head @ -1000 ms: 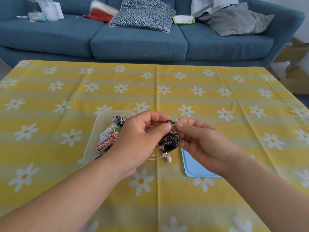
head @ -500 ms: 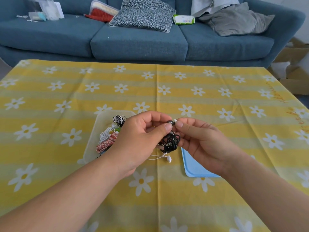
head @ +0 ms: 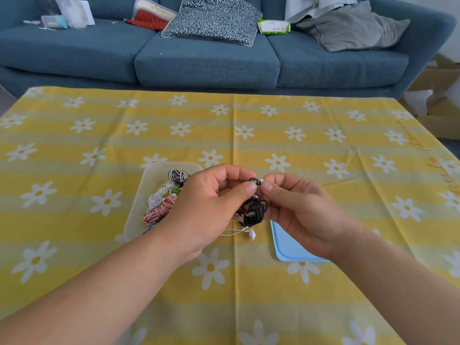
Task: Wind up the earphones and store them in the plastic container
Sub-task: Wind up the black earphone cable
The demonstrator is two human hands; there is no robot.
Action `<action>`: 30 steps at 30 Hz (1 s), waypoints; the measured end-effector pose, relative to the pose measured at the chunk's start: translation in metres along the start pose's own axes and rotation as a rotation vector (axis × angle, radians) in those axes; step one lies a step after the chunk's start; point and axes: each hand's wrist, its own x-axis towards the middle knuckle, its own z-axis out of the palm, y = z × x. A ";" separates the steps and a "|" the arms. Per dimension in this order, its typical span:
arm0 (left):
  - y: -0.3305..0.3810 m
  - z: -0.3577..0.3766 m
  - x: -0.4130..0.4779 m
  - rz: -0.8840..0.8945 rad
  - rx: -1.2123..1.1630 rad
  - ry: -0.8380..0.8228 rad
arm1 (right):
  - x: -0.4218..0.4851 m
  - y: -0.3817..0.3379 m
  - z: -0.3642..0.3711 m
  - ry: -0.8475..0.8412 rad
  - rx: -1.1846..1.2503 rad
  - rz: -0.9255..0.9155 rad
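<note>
A tangled bundle of black earphones (head: 254,210) hangs between my hands above the table. My left hand (head: 206,207) and my right hand (head: 296,207) both pinch its earbud end at the top, fingertips nearly touching. A translucent plastic container (head: 139,207) lies on the cloth to the left, partly hidden by my left hand. It holds wound earphones: a black-and-white coil (head: 177,176), a white one (head: 155,199) and a red-and-white one (head: 159,212). A white earbud on a thin cord (head: 251,234) lies on the cloth below the bundle.
A light blue lid (head: 288,247) lies flat under my right hand. The yellow daisy tablecloth (head: 249,135) covers the whole table. A blue sofa (head: 206,58) with cushions and clutter stands behind it. Cardboard boxes (head: 440,100) sit at the right.
The black bundle has shifted slightly between my fingers. Both hands stay in nearly the same place, still pinching it.
</note>
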 end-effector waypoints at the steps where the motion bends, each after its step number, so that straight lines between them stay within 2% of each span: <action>1: 0.000 0.000 0.000 0.001 0.005 0.000 | 0.000 0.000 0.000 0.002 -0.010 -0.002; 10: -0.004 0.001 -0.002 0.076 0.097 0.058 | 0.000 0.003 0.004 0.015 -0.058 -0.007; 14: -0.007 0.001 -0.003 0.116 0.146 0.068 | -0.001 0.007 0.007 0.072 -0.024 0.007; 22: -0.010 0.001 -0.001 0.047 0.070 0.066 | 0.000 0.008 0.007 0.118 0.025 -0.013; 30: -0.009 0.003 -0.001 0.029 0.068 0.085 | -0.004 0.008 0.006 0.190 -0.044 -0.079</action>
